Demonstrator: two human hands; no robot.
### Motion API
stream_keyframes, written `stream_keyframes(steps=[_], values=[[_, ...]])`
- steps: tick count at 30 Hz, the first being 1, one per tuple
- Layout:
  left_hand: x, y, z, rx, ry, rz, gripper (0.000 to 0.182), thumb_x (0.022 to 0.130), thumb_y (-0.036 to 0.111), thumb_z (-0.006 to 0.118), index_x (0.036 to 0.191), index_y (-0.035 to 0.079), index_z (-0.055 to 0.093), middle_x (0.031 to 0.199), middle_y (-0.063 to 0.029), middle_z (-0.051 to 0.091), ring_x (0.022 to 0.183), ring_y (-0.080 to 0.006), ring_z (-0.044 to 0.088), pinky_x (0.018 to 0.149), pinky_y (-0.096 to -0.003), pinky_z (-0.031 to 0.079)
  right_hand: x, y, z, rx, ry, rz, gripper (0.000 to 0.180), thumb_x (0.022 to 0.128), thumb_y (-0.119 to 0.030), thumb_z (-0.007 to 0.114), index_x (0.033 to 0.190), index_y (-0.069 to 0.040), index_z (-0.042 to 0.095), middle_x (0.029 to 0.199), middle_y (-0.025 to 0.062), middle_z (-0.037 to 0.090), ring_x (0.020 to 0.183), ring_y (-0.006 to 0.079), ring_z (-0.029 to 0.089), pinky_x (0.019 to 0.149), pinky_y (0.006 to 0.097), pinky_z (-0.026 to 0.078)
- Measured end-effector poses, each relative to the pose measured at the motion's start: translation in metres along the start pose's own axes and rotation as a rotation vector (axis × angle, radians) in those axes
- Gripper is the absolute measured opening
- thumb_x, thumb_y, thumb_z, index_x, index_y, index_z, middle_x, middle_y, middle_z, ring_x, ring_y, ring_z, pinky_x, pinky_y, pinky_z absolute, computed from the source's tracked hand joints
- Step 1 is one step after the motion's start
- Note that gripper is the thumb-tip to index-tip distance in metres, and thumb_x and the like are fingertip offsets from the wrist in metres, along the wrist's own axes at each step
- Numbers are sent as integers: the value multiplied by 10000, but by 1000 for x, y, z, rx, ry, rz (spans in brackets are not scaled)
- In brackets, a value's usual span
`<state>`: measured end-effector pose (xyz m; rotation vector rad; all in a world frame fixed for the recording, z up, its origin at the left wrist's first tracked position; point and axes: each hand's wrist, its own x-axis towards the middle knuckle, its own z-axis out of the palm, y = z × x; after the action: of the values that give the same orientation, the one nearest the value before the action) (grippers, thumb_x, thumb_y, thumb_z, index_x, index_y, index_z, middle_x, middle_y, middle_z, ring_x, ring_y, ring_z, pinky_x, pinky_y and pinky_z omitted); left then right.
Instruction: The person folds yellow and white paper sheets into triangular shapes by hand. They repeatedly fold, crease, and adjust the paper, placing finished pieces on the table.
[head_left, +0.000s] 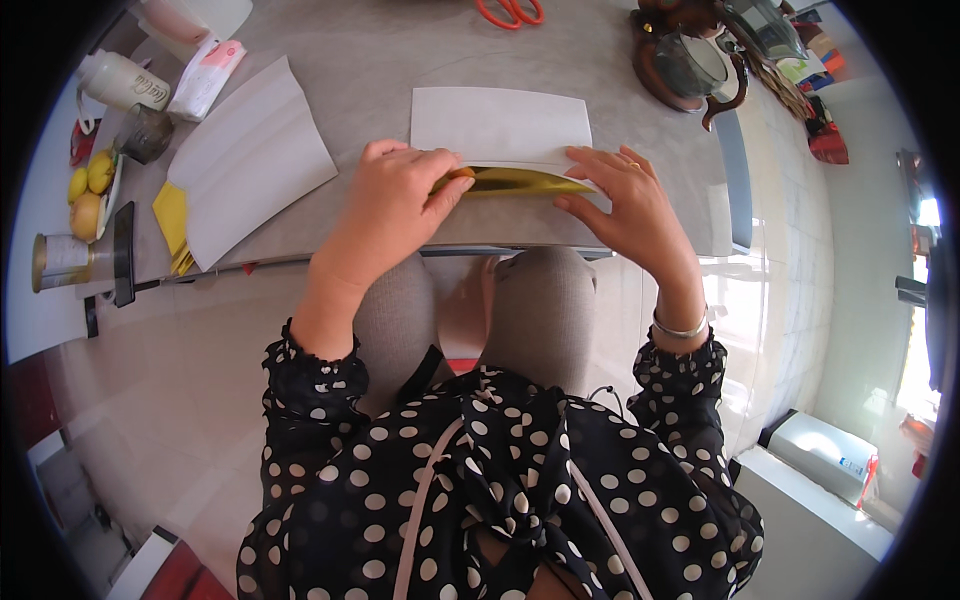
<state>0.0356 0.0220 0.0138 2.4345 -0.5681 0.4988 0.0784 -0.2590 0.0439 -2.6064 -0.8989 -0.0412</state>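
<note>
A sheet of paper (499, 124), white on one face and shiny gold on the other, lies on the grey table in front of me. Its near edge is turned up, so a gold strip (517, 182) shows between my hands. My left hand (409, 184) pinches the left end of this fold between thumb and fingers. At the right end, my right hand (619, 184) has its fingertips on the white face and its thumb by the near gold edge. The fingers hide both ends of the fold.
Larger white sheets (251, 161) lie at the left over yellow folded paper (171, 221). Beyond them are a tissue pack (206, 79), a dark glass (145, 133) and a phone (124, 251). Red-handled scissors (510, 11) and a glass pot (690, 64) stand farther back.
</note>
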Motion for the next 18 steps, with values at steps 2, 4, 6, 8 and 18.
stream_keyframes(steps=[2,4,6,8,18], values=[[4,-2,-1,-39,-7,-19,133,920,181,715,928,50,695,794,-76,715,745,-263,660,891,-388,450,4,2,-5,53,-41,56,376,916,-324,741,1179,-58,699,1201,99,726,1107,302,663,1184,496,329],[8,-4,-2,-65,-23,-41,124,901,165,724,875,48,692,772,-75,700,722,-264,644,846,-382,456,9,3,-7,40,-10,14,349,916,-316,742,1141,-52,711,1114,101,738,1027,310,672,1125,470,384],[12,-4,-3,-84,-41,-69,132,885,157,730,846,42,678,756,-78,683,708,-279,628,813,-385,458,16,4,-6,36,3,3,325,914,-311,744,1108,-51,723,1039,105,740,953,313,674,1036,442,437],[15,-4,-3,-87,-58,-88,144,874,151,734,822,36,665,748,-83,672,702,-292,617,793,-387,460,22,5,-5,39,-5,25,303,912,-307,747,1078,-54,735,976,112,732,885,311,669,920,411,487],[33,-9,-9,-12,-183,-51,158,871,167,717,825,23,671,773,-101,663,753,-322,632,790,-407,468,48,5,-6,132,-68,127,364,891,-400,770,950,-42,738,834,113,723,721,267,679,652,382,507]])
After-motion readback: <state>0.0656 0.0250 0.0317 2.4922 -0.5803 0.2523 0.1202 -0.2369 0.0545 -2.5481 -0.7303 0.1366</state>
